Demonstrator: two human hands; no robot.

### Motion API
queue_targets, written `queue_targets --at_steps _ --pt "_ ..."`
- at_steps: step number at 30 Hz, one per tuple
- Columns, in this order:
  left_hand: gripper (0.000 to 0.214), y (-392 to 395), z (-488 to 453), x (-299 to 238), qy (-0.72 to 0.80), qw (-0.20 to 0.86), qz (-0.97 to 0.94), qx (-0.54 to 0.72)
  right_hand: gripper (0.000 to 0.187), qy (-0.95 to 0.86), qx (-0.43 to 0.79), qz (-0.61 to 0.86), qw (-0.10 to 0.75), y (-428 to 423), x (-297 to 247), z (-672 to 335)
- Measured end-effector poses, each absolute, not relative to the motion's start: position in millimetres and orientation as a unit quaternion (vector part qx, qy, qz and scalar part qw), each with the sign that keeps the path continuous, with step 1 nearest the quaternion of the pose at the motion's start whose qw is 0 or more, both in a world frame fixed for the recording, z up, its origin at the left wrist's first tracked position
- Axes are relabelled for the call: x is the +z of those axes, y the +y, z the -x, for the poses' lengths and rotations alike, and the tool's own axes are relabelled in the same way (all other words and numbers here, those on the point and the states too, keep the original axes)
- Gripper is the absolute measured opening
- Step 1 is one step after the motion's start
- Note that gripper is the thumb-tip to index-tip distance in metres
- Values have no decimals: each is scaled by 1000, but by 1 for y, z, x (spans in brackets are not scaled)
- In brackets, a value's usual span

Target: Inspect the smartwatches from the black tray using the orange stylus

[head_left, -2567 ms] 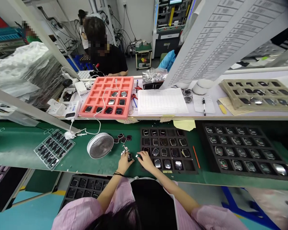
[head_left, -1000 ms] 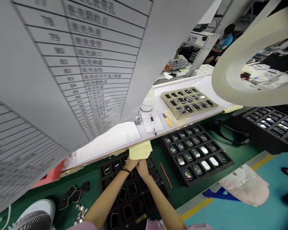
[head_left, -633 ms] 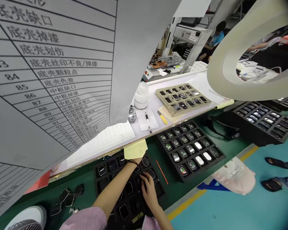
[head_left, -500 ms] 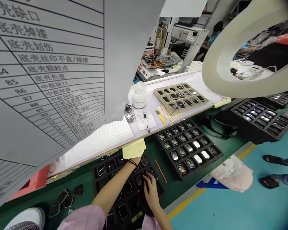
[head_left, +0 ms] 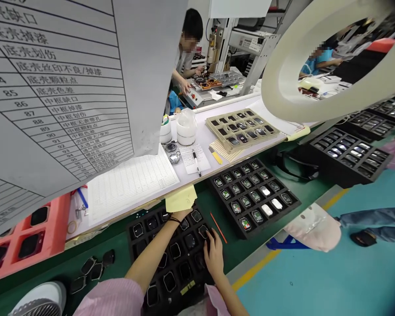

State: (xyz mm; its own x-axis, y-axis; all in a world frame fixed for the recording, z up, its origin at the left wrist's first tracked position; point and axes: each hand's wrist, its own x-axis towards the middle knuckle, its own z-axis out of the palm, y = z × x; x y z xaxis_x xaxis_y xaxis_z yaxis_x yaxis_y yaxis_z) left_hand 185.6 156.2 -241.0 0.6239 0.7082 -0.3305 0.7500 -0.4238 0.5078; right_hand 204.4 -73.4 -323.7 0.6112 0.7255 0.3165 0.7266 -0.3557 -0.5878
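Observation:
A black foam tray (head_left: 188,281) holding dark square watch bodies in its slots lies before me on the green bench. My left hand (head_left: 184,213) reaches to the tray's far side. Its fingers are hidden under a yellow paper note (head_left: 181,199), so what they do cannot be seen. Over the tray's right side, my right hand (head_left: 214,254) has its fingers bent and apart. Their tips are at the edge of a watch body (head_left: 203,231) in a slot, and I see nothing lifted between them.
A second black tray (head_left: 255,197) of watches, some lit, stands to the right past a red stick (head_left: 219,227). Loose watch frames (head_left: 97,271) lie left, near a red tray (head_left: 57,219). A large printed sheet (head_left: 145,87) and ring lamp (head_left: 273,83) hang close in front.
My right hand has shifted right and slightly up, uncovering a watch body in the tray. My left hand stays under the note. The view has turned left, bringing more of the red tray in.

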Motion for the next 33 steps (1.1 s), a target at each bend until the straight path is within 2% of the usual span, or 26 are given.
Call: queue_targets --at_steps 7,11,15,20,27,33 --pt "35 98 -181 -237 426 230 -872 -79 33 -442 -6 822 358 -74 -324 -203" --pt "23 81 -201 -245 437 179 -876 -99 31 -444 -9 823 355 -75 -324 -204" --pt "21 75 -221 -253 452 147 -871 -127 30 -444 -5 824 351 -77 -325 -204" --pt "27 82 -223 -254 427 166 -878 -138 28 -445 -6 824 350 -77 -325 -204" --pt "32 113 -178 -234 338 261 -898 -104 29 -450 -4 821 352 -77 -320 -203" --pt "32 125 -132 -224 366 262 -887 -104 28 -451 -10 820 351 -78 -322 -202"
